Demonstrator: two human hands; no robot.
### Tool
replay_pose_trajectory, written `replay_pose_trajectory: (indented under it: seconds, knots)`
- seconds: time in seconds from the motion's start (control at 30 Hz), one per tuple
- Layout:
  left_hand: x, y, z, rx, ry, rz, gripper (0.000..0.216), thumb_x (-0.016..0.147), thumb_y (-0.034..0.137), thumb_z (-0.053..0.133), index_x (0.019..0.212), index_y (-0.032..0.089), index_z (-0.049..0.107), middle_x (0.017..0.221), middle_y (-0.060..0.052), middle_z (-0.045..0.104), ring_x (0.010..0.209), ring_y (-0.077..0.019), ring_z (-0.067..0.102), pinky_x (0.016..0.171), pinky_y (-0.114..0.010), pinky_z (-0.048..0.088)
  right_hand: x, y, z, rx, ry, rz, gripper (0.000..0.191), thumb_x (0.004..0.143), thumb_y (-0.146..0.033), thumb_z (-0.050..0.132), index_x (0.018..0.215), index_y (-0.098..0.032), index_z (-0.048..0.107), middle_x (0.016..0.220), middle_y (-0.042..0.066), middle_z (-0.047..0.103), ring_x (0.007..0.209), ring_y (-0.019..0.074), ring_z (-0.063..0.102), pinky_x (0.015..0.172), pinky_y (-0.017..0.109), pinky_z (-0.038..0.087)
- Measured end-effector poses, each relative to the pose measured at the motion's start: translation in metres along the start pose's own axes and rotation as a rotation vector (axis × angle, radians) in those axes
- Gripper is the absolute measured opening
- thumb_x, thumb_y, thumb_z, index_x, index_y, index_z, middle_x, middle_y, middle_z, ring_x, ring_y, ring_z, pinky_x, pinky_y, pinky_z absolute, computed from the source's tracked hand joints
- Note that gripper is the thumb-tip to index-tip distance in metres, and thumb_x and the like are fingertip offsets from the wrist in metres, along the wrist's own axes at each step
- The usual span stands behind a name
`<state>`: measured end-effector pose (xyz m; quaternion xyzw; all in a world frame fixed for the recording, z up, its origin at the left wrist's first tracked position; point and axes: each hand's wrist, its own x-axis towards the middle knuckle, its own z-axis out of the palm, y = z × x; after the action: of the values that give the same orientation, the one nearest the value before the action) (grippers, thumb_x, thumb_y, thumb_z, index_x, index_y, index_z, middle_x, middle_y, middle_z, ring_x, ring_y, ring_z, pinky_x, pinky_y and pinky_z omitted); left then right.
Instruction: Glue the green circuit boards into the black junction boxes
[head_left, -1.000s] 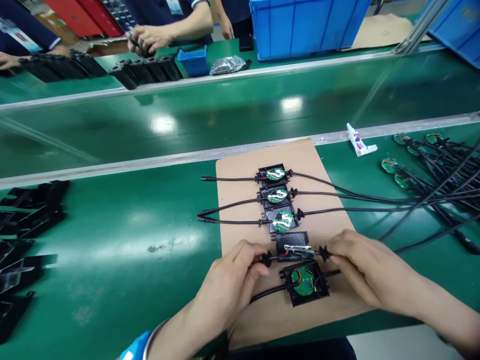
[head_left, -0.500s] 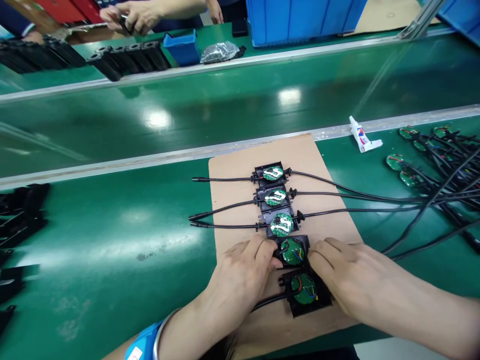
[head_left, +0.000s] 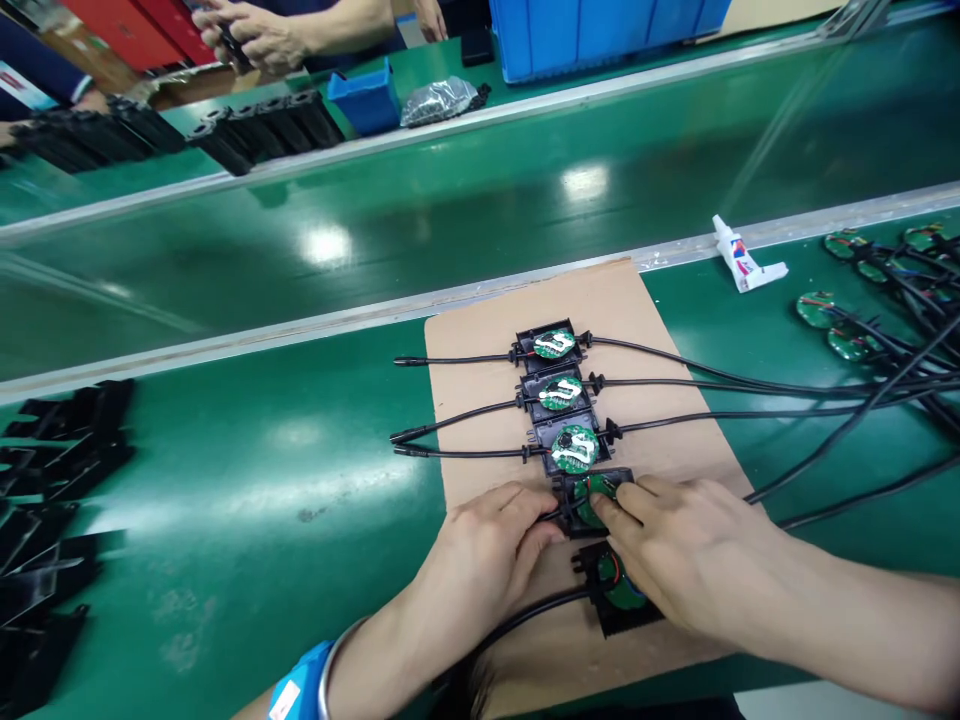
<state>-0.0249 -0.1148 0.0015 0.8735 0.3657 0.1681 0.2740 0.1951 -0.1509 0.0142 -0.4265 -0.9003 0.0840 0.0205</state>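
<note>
Several small black housings with round green circuit boards and black cables lie in a column on a brown cardboard sheet (head_left: 495,330). My left hand (head_left: 487,555) pinches the left side of the fourth housing (head_left: 589,492). My right hand (head_left: 682,560) presses its fingertips onto that housing's green board from the right. The right palm partly covers the fifth housing (head_left: 619,600), nearest me. Three finished-looking units (head_left: 559,392) sit in a row above.
A white glue tube (head_left: 742,262) lies at the right near the belt rail. More green boards with black cables (head_left: 862,335) are piled at the right. Black plastic shells (head_left: 52,470) are stacked at the left. Other people's hands (head_left: 247,30), a blue bin and black parts are across the belt.
The board and its wires, held above the fourth housing before, now sit in it. Both hands have closed in on that housing, the right now pressing on the board.
</note>
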Motion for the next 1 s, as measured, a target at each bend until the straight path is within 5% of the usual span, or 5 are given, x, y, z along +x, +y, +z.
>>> replay_pose_trajectory:
  seconds: [0.17,0.43,0.63,0.83,1.0]
  knots:
    - [0.001,0.006,0.001,0.309,0.098,0.173,0.017,0.092,0.009,0.046,0.099,0.015,0.06,0.078,-0.003,0.063,0.066,-0.0163,0.059,0.06,-0.029,0.052,-0.001,0.001,0.001,0.046,0.006,0.016,0.023,0.078,-0.015,0.058,0.099,-0.013,0.067,0.078,0.005,0.064,0.064,0.0173,0.056,0.048,0.03,0.026]
    - [0.009,0.021,0.005,0.762,-0.183,0.3,0.013,0.081,0.004,0.049,0.085,0.014,0.056,0.077,-0.006,0.059,0.066,-0.0214,0.056,0.051,-0.031,0.047,0.003,0.0,-0.003,0.161,-0.035,0.036,0.014,0.081,-0.011,0.053,0.082,-0.016,0.065,0.073,0.003,0.062,0.064,0.0181,0.056,0.053,0.031,0.03]
    - [0.008,0.02,-0.001,0.552,-0.073,0.174,0.013,0.085,0.008,0.052,0.091,0.015,0.06,0.081,-0.005,0.061,0.072,-0.0205,0.057,0.063,-0.034,0.051,-0.002,0.006,-0.014,0.236,-0.045,0.079,0.015,0.085,-0.017,0.051,0.094,-0.016,0.063,0.088,0.007,0.066,0.076,0.0202,0.061,0.063,0.03,0.041]
    - [0.016,0.014,0.009,0.278,-0.088,0.435,0.021,0.093,0.011,0.045,0.107,0.01,0.06,0.103,-0.008,0.065,0.096,-0.0212,0.059,0.087,-0.036,0.048,-0.017,0.014,-0.026,0.352,-0.182,0.251,0.013,0.086,-0.013,0.046,0.095,-0.017,0.053,0.078,0.004,0.061,0.069,0.0185,0.059,0.061,0.029,0.042]
    - [0.014,0.005,0.018,0.256,-0.09,0.427,0.021,0.095,0.013,0.046,0.109,0.01,0.06,0.116,-0.007,0.065,0.104,-0.0192,0.058,0.092,-0.035,0.042,-0.021,0.01,-0.017,0.285,-0.129,0.18,0.012,0.086,-0.01,0.044,0.084,-0.019,0.052,0.077,0.003,0.058,0.065,0.0174,0.056,0.058,0.028,0.039]
